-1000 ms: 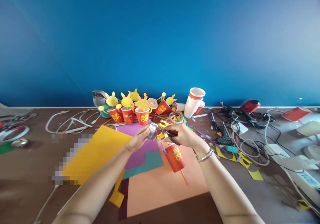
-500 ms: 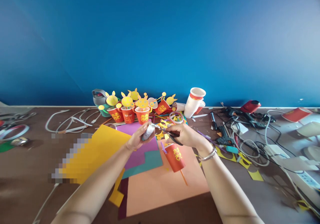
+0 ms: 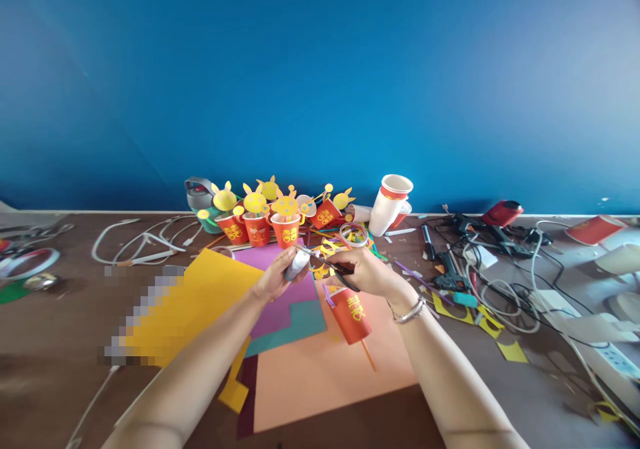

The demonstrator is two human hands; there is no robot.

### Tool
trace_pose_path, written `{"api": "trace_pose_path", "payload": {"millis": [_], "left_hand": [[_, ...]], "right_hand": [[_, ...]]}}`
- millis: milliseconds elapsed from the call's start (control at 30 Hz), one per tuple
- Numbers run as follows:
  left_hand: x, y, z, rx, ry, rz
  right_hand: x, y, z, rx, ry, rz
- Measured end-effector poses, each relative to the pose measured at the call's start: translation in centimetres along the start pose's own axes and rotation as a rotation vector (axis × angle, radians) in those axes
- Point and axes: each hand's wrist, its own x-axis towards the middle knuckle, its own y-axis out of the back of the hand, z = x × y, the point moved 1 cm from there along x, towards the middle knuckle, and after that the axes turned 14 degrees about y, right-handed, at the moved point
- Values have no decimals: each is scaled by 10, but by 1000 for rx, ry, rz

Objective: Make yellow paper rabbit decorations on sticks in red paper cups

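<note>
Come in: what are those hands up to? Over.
Left hand gripping small white cylinder. Right hand holding scissors, tips close to it. Red cup nearby, on peach paper.

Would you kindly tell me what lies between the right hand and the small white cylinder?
In the head view, black-handled scissors reach from the right hand toward the small white cylinder in the left hand.

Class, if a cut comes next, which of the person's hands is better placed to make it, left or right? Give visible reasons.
Probably the right hand: it grips the scissors, whose blades point toward the left hand. The left is occupied, holding a small white object.
</note>
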Motion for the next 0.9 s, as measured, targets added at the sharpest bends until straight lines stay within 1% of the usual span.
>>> {"api": "trace_pose_path", "payload": {"millis": [100, 300, 467, 567, 700, 800, 900], "left_hand": [[0, 0, 0, 23, 4, -8], [-1, 5, 0, 66, 83, 5], [-3, 7, 1, 78, 154, -58], [-3, 9, -1, 55, 210, -93], [-3, 9, -1, 28, 259, -139], [-3, 8, 1, 4, 275, -163], [-4, 7, 0, -20, 295, -187]], "right_hand": [[0, 1, 1, 21, -1, -6], [-5, 5, 2, 23, -29, -58], [-4, 4, 8, 13, -6, -77], [-3, 0, 11, 31, 45, -90], [-2, -4, 9, -12, 120, -59], [0, -5, 6, -48, 145, -30], [1, -6, 4, -31, 155, 0]]}}
